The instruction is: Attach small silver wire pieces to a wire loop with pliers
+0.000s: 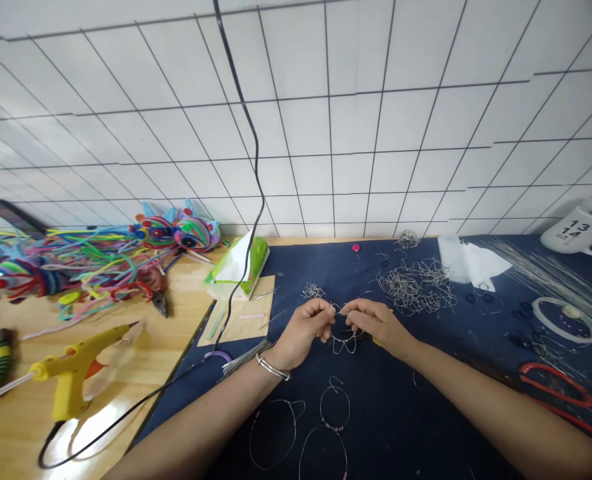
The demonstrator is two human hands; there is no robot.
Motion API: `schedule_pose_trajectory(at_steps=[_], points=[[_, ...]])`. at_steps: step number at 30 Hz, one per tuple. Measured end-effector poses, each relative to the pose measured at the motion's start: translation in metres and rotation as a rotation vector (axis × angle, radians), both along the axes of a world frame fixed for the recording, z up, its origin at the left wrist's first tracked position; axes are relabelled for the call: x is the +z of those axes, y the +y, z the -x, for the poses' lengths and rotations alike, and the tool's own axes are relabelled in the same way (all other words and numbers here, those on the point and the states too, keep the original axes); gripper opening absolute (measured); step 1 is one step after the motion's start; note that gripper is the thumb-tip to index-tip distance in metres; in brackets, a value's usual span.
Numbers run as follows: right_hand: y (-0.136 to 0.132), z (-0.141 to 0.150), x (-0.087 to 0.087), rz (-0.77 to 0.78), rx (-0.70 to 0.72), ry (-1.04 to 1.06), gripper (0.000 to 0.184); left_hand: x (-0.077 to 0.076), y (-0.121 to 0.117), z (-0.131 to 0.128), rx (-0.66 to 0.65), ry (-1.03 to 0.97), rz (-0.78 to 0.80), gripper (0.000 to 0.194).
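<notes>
My left hand (303, 328) and my right hand (376, 323) meet over a dark blue cloth (406, 407). Both pinch a thin wire shape (343, 337) between thumb and fingers, its small loops hanging just below the fingertips. A silver bangle (272, 367) sits on my left wrist. Nearer to me, three bent wire loops (333, 407) lie flat on the cloth, one with tiny pink beads.
A pile of short wire pieces (416, 287) lies behind my hands. To the left are a yellow glue gun (73, 373), a tissue pack (239, 267), coloured pipe cleaners (76, 267) and a black cable (249, 200). Red scissors (556, 387), a tape ring (566, 320) and a white mug (583, 230) are at right.
</notes>
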State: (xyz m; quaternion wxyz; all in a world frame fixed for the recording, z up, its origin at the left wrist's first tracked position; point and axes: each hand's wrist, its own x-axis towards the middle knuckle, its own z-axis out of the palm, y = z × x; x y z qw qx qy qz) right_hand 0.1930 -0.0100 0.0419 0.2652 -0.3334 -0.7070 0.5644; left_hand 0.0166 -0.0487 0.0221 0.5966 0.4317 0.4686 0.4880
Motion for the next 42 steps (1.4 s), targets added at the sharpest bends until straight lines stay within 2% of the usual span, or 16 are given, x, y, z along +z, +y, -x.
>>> schedule_pose_trajectory(at_steps=[5, 9, 13, 18, 22, 27, 31, 35, 38, 42], points=[[-0.002, 0.003, -0.008, -0.090, -0.097, -0.110, 0.022, -0.001, 0.000, 0.000, -0.012, 0.015, -0.010, 0.025], [-0.001, 0.003, -0.012, -0.164, -0.154, -0.156, 0.021, -0.001, 0.002, 0.002, -0.069, 0.075, -0.034, 0.033], [-0.001, 0.003, -0.014, -0.199, -0.205, -0.159, 0.020, -0.001, 0.003, 0.004, -0.114, 0.129, -0.043, 0.024], [-0.004, 0.006, -0.015, -0.222, -0.239, -0.143, 0.019, -0.002, 0.002, 0.003, -0.122, 0.171, -0.063, 0.021], [-0.003, 0.006, -0.016, -0.221, -0.221, -0.137, 0.019, -0.005, 0.004, 0.006, -0.139, 0.227, -0.079, 0.019], [0.004, 0.003, -0.015, -0.139, -0.083, -0.167, 0.019, -0.002, 0.008, 0.012, -0.228, 0.347, -0.160, 0.014], [0.004, 0.002, -0.013, -0.169, -0.109, -0.169, 0.019, 0.002, 0.009, 0.012, -0.265, 0.410, -0.196, 0.012], [0.001, 0.002, -0.012, -0.214, -0.184, -0.150, 0.020, -0.001, 0.004, 0.006, -0.242, 0.420, -0.167, 0.012], [0.001, 0.003, -0.013, -0.236, -0.225, -0.147, 0.020, -0.006, 0.000, 0.000, -0.179, 0.417, -0.132, 0.011], [0.005, 0.002, -0.016, -0.218, -0.180, -0.202, 0.018, -0.006, -0.003, -0.003, -0.056, 0.586, -0.208, 0.007]])
